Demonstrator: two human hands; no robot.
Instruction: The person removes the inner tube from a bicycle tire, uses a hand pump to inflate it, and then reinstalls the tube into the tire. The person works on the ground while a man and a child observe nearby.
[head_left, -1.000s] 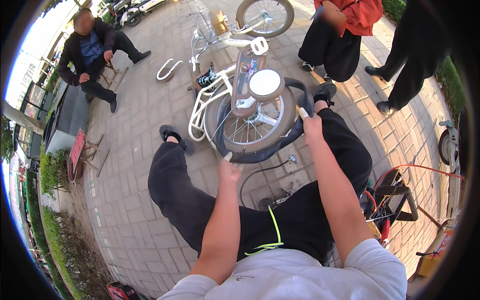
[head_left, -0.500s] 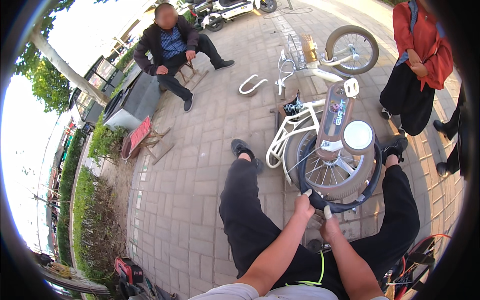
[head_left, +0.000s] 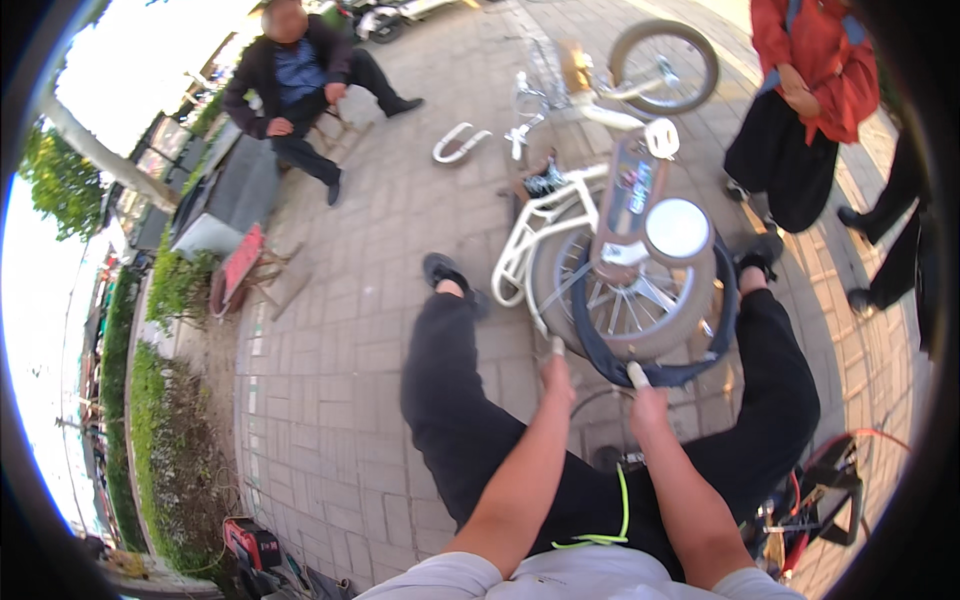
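on outdoor paving (head_left: 335,400), a bicycle (head_left: 622,200)

Bare paving (head_left: 340,400) lay open on the left outside the left leg (head_left: 440,350), and a narrower strip between that leg and the wheel (head_left: 548,285) gave the left hand (head_left: 557,375) room. Ahead, the overturned bicycle (head_left: 625,200) blocked any straight reach to the far side, the black tube (head_left: 725,320) rounding its near edge. The right leg (head_left: 785,370) closed the right (dark gear (head_left: 830,470) stood beyond it).
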